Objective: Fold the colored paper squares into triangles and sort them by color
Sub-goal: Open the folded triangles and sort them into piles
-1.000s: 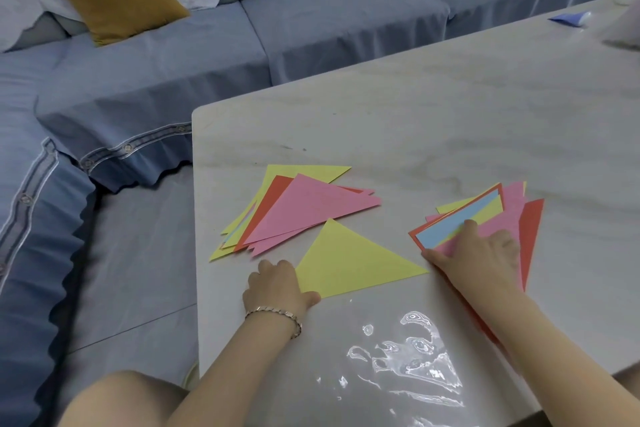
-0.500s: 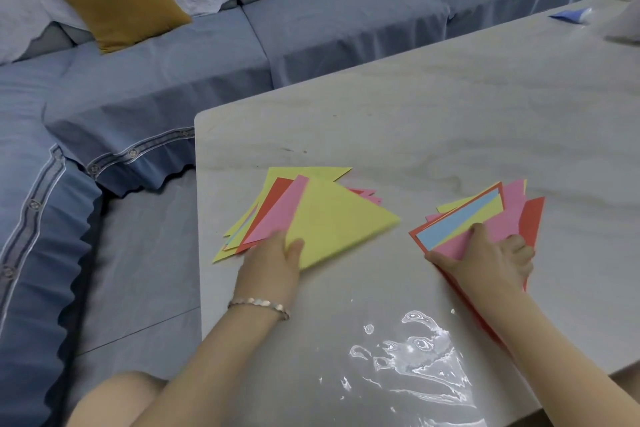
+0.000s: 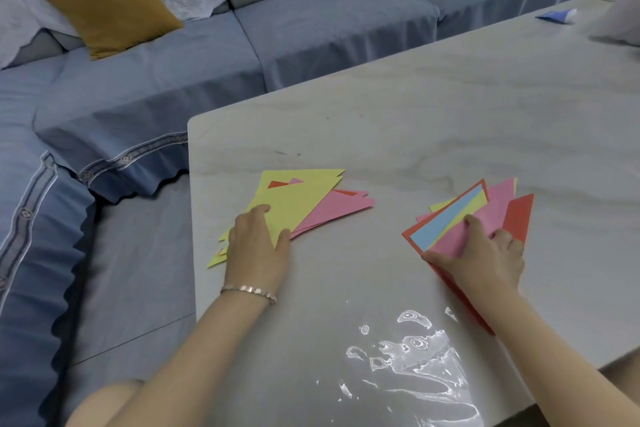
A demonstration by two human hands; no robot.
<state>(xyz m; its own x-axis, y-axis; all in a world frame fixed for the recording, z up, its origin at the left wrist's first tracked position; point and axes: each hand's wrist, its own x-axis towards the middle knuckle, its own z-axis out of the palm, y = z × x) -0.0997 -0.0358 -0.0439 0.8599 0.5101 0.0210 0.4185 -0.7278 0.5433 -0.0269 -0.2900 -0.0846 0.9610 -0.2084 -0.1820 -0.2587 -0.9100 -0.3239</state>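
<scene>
yellow triangle just joined the folded pile, left hand flat on top; right of that pile, right hand pinches pink square.

Wears a thin metal bracelet on the left wrist, silvery with a faint pink sheen, built of small flat links set side by side in a single row. Just above the bracelet, the left hand, bare. Below the bracelet, the left forearm, uncovered down to the edge of view. Well to the right of the bracelet, the right hand and right forearm, likewise uncovered. Down and left of the bracelet, a bare knee.
</scene>
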